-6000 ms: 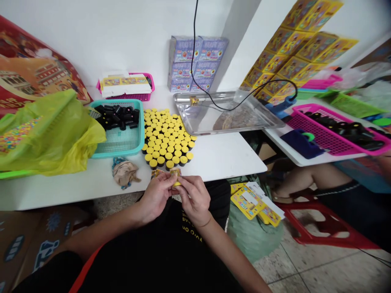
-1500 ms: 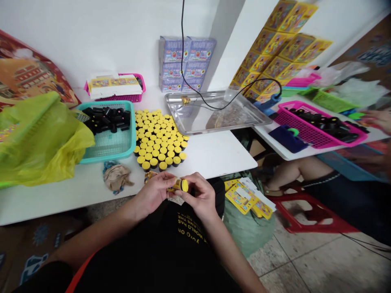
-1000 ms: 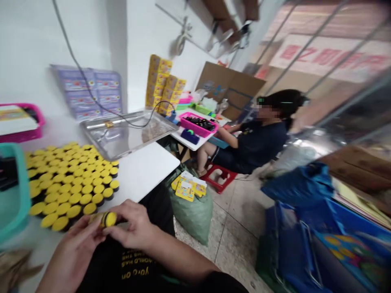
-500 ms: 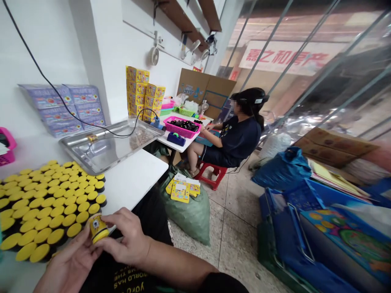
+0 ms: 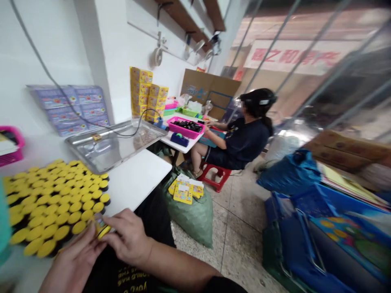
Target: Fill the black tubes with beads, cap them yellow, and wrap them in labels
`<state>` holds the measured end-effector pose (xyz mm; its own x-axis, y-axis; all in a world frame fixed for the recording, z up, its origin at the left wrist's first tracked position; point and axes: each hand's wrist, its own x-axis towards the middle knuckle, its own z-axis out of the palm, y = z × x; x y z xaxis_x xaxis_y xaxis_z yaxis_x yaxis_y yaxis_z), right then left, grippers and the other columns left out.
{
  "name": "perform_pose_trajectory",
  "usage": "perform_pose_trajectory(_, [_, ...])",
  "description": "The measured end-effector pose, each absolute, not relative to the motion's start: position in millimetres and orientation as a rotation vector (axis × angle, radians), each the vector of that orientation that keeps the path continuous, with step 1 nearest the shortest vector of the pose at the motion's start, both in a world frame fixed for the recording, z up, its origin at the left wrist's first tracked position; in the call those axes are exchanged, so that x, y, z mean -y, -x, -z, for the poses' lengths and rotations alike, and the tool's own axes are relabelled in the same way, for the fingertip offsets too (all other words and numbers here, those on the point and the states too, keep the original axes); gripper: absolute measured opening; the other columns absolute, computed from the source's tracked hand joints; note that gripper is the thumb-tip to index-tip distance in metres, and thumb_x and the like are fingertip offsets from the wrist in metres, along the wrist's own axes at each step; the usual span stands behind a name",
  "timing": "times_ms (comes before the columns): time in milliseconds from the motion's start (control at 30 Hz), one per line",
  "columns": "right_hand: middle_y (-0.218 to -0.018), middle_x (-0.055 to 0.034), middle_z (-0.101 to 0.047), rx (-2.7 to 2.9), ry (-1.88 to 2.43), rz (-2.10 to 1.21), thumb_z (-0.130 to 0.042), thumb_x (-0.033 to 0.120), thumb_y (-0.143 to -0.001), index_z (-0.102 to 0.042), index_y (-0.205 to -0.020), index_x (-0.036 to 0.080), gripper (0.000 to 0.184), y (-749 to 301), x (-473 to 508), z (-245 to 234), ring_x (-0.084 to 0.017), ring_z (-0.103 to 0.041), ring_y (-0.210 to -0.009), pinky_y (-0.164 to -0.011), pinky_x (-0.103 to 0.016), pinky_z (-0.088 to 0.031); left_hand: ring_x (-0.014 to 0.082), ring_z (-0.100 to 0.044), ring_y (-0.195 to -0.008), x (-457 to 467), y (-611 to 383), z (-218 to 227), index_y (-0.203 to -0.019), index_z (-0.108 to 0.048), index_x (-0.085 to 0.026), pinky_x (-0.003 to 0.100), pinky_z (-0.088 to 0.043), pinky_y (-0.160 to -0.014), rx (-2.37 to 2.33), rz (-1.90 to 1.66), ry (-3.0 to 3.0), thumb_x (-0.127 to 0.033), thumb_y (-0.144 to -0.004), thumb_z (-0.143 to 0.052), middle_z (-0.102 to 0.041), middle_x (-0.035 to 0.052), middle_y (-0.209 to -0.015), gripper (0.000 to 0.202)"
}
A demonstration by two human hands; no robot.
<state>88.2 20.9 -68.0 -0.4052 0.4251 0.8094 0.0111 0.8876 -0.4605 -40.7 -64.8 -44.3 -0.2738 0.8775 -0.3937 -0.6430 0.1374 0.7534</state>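
Jar (image 5: 102, 228), yellow-capped, pinched between left hand (image 5: 75, 260) and right hand (image 5: 130, 240) beside cluster of capped jars (image 5: 58, 207) (dozens remain, apparently unlabelled).

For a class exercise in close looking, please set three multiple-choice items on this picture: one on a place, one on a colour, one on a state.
1. Where is the green sack?
A. On the floor
B. On the white table
C. In a basket

2. What colour is the basket of black pieces near the seated person?
A. Blue
B. Green
C. Pink

3. What are the left hand and right hand doing?
A. Resting empty
B. Holding a yellow-capped tub
C. Lifting the tray

Answers:
1. A: it rests on the floor.
2. C: its rim shows pink.
3. B: the fingers of both close on the tub.
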Motion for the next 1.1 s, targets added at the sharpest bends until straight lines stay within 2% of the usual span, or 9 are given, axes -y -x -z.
perform_pose_trajectory(67, [-0.096,-0.0051,-0.071,1.937,0.35,-0.533,-0.05,0.036,-0.098,-0.058,-0.127,0.026,0.032,-97,-15,59,-0.022,-0.068,-0.083,-0.074,-0.034,-0.061,0.0201,-0.068,-0.099,66,28,28,-0.092,-0.075,-0.027,0.028,-0.06,-0.077,-1.105,-1.605,-0.229,-0.027,-0.076,-0.08,-0.071,0.001,-0.111,0.017])
perform_pose_trajectory(100, [-0.093,-0.0059,-0.07,1.935,0.309,-0.542,-0.054,0.032,-0.096,-0.06,-0.125,0.025,0.03,-100,-13,55,-0.022,-0.067,-0.082,-0.072,-0.035,-0.06,0.0195,-0.068,-0.093,65,23,22,-0.086,-0.076,-0.026,0.027,-0.059,-0.072,-1.095,-1.642,-0.196,-0.024,-0.074,-0.081,-0.072,0.0018,-0.105,0.013])
perform_pose_trajectory(167, [-0.095,-0.0072,-0.069,1.935,0.297,-0.558,-0.058,0.02,-0.094,-0.063,-0.123,0.024,0.03,-103,-14,51,-0.021,-0.065,-0.084,-0.071,-0.034,-0.058,0.0174,-0.067,-0.082,61,19,16,-0.083,-0.075,-0.022,0.026,-0.057,-0.066,-1.031,-1.675,-0.172,-0.026,-0.074,-0.081,-0.072,0.0042,-0.095,0.011])
perform_pose_trajectory(267, [-0.099,-0.0084,-0.067,1.926,0.268,-0.718,-0.062,0.014,-0.091,-0.063,-0.125,0.024,0.035,-98,-18,53,-0.021,-0.064,-0.088,-0.075,-0.036,-0.057,0.0135,-0.064,-0.074,57,23,17,-0.081,-0.073,-0.016,0.025,-0.053,-0.066,-1.005,-1.712,-0.143,-0.03,-0.071,-0.084,-0.069,0.0037,-0.084,0.02])
perform_pose_trajectory(433, [-0.095,-0.0073,-0.067,1.897,0.271,-0.856,-0.062,0.011,-0.091,-0.064,-0.127,0.024,0.039,-92,-18,58,-0.02,-0.064,-0.085,-0.071,-0.035,-0.056,0.0133,-0.062,-0.072,61,21,18,-0.084,-0.073,-0.013,0.028,-0.052,-0.069,-0.999,-1.724,-0.108,-0.032,-0.067,-0.086,-0.068,0.0037,-0.083,0.028])
perform_pose_trajectory(700, [-0.091,-0.006,-0.07,1.951,0.21,-0.626,-0.064,0.012,-0.089,-0.065,-0.127,0.028,0.042,-90,-25,63,-0.02,-0.065,-0.081,-0.07,-0.038,-0.057,0.0159,-0.063,-0.072,64,21,17,-0.082,-0.072,-0.013,0.031,-0.052,-0.069,-1.047,-1.667,-0.149,-0.039,-0.074,-0.082,-0.068,0.0057,-0.081,0.029])
perform_pose_trajectory(800, [-0.092,-0.0063,-0.069,1.978,0.206,-0.554,-0.065,0.012,-0.088,-0.064,-0.128,0.029,0.043,-90,-25,61,-0.021,-0.065,-0.083,-0.07,-0.039,-0.057,0.015,-0.062,-0.074,63,23,15,-0.083,-0.072,-0.013,0.028,-0.051,-0.068,-1.022,-1.687,-0.186,-0.038,-0.075,-0.081,-0.067,0.0046,-0.083,0.027])
perform_pose_trajectory(933, [-0.095,-0.008,-0.067,1.928,0.289,-0.677,-0.068,0.015,-0.088,-0.061,-0.128,0.025,0.042,-90,-20,59,-0.022,-0.064,-0.083,-0.07,-0.039,-0.057,0.0126,-0.061,-0.076,63,23,12,-0.08,-0.073,-0.013,0.024,-0.05,-0.067,-0.998,-1.755,-0.165,-0.029,-0.066,-0.087,-0.066,0.0032,-0.085,0.025])
perform_pose_trajectory(1100, [-0.095,-0.008,-0.066,1.931,0.255,-0.673,-0.065,0.009,-0.088,-0.063,-0.126,0.025,0.041,-88,-19,57,-0.021,-0.062,-0.084,-0.069,-0.037,-0.056,0.0134,-0.06,-0.069,64,21,11,-0.077,-0.068,-0.013,0.028,-0.053,-0.065,-1.021,-1.759,-0.152,-0.037,-0.069,-0.085,-0.064,0.0031,-0.078,0.03])
